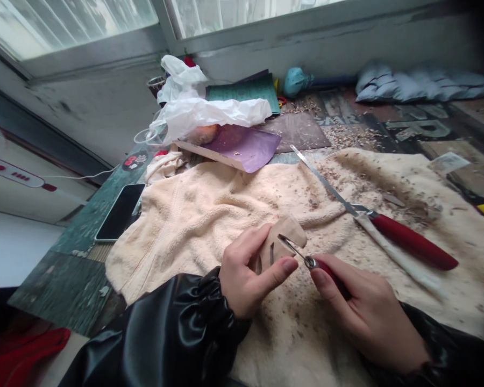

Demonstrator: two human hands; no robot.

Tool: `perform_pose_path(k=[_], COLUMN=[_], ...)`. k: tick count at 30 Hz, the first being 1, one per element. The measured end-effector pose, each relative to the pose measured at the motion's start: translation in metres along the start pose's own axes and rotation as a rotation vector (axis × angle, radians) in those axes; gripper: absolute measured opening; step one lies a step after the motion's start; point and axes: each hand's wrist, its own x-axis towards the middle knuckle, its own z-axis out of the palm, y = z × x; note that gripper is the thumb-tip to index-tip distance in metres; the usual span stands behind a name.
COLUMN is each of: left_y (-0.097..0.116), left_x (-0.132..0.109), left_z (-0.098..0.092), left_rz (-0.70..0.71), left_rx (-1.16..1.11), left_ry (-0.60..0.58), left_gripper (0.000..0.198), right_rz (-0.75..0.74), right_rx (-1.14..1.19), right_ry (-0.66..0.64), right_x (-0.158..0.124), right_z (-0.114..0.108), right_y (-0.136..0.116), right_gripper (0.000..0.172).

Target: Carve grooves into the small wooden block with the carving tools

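My left hand is closed around a small carved block of wood, pale brown with a dark slot cut in it. In my right hand is a carving knife with a thin metal blade and a dark red handle, mostly hidden by my fingers. Its tip lies against the face of the wood, close to my left thumb. Both hands are above a cream towel strewn with wood shavings. To the right on the towel lies a saw with a red handle and a long narrow blade.
A phone lies at the table's left. Behind the towel are purple sandpaper, a crumpled white plastic bag and green sheets. Wood shavings cover the back right, before a grey puffy bundle by the wall.
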Motion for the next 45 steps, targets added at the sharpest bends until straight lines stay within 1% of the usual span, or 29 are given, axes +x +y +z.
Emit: perform_pose_path(k=[4, 8, 10, 12, 16, 19, 24, 30, 35, 42, 45], left_y=[0.0022, 0.0034, 0.0033, 0.0027, 0.0017, 0.0024, 0.0034, -0.0009, -0.0012, -0.0014, -0.0014], left_x=[0.0023, 0.0034, 0.0023, 0.0004, -0.0019, -0.0017, -0.002, -0.0004, 0.0014, 0.0004, 0.0021], left_z=[-0.0026, -0.004, -0.0037, -0.0025, 0.0007, 0.0021, 0.0026, 0.0023, 0.0028, 0.002, 0.0015], left_rz=[0.003, 0.01, 0.013, 0.005, -0.017, -0.026, -0.05, -0.07, -0.036, -0.045, -0.05], left_rx=[0.03, 0.029, 0.022, 0.014, -0.005, -0.025, -0.037, -0.029, -0.018, 0.008, 0.04], left_ry=[-0.014, -0.037, -0.039, -0.019, 0.01, 0.004, 0.006, 0.025, -0.001, -0.012, -0.026], left_gripper=[0.04, 0.037, 0.036, 0.038, 0.038, 0.04, 0.043, 0.04, 0.042, 0.041, 0.039], right_rz=[0.01, 0.072, 0.072, 0.04, -0.028, -0.055, -0.001, -0.023, -0.012, -0.006, 0.021], right_rx=[0.057, 0.131, 0.151, 0.128, -0.006, -0.055, -0.03, -0.032, -0.027, -0.033, -0.019], right_ry=[-0.025, -0.105, -0.138, -0.109, 0.008, 0.027, 0.034, 0.032, 0.012, 0.025, -0.019], right_x=[0.0025, 0.0042, 0.0041, 0.0033, 0.0005, -0.0014, -0.0014, -0.0006, 0.001, 0.0021, 0.0032], right_z=[-0.0009, -0.0018, -0.0019, -0.0015, 0.0005, 0.0015, 0.002, 0.0009, 0.0008, 0.0021, 0.0016], right_y=[-0.0026, -0.0037, -0.0026, -0.0009, 0.0026, 0.0029, -0.0012, -0.0006, 0.0015, 0.0013, 0.0005], right_gripper=[0.022, 0.027, 0.027, 0.024, 0.016, 0.016, 0.023, 0.02, 0.021, 0.023, 0.029])
